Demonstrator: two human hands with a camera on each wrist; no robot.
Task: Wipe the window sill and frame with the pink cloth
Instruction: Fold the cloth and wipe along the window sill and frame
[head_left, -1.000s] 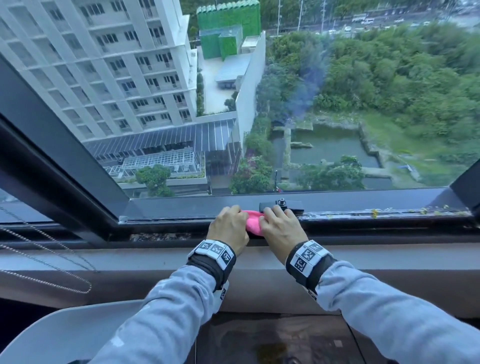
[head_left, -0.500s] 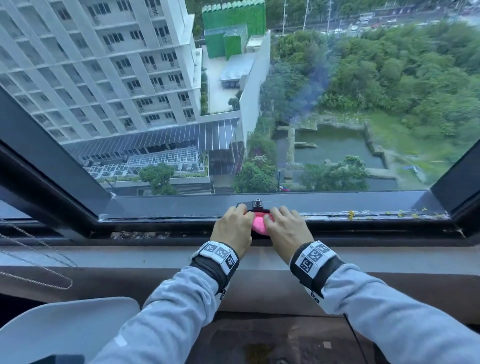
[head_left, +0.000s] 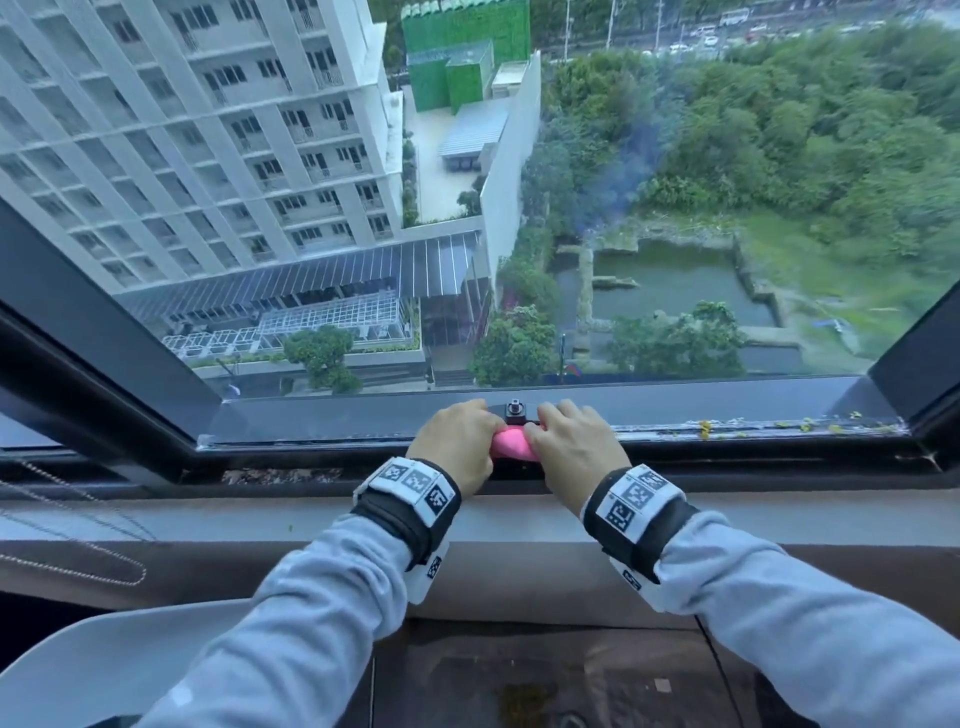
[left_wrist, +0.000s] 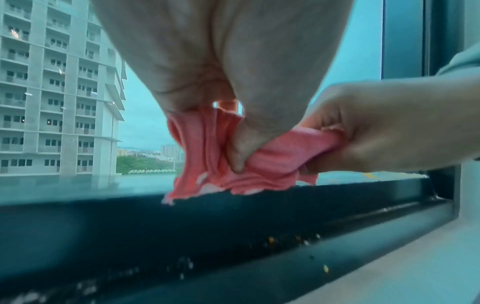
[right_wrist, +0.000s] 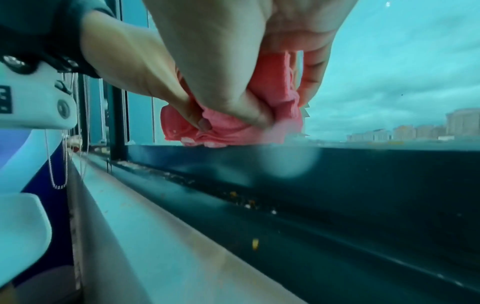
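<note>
The pink cloth (head_left: 511, 444) is bunched between both hands on the dark bottom rail of the window frame (head_left: 337, 415), just below a small black latch fitting (head_left: 515, 409). My left hand (head_left: 457, 441) grips its left part, and my right hand (head_left: 571, 447) grips its right part. In the left wrist view the left thumb presses into the cloth (left_wrist: 207, 154) while the right hand (left_wrist: 389, 123) holds the other end. In the right wrist view the cloth (right_wrist: 226, 129) hangs touching the rail's top edge. The grey sill (head_left: 208, 519) lies under my wrists.
Yellow crumbs (head_left: 706, 428) dot the rail to the right of my hands. Dry debris (head_left: 280, 475) lies in the track at the left. A bead chain (head_left: 78, 566) hangs at the far left. A white chair back (head_left: 104, 660) stands at the lower left.
Both hands slid the cloth to the right along the rail, from left of the latch fitting to directly under it. In the last half second they hardly moved.
</note>
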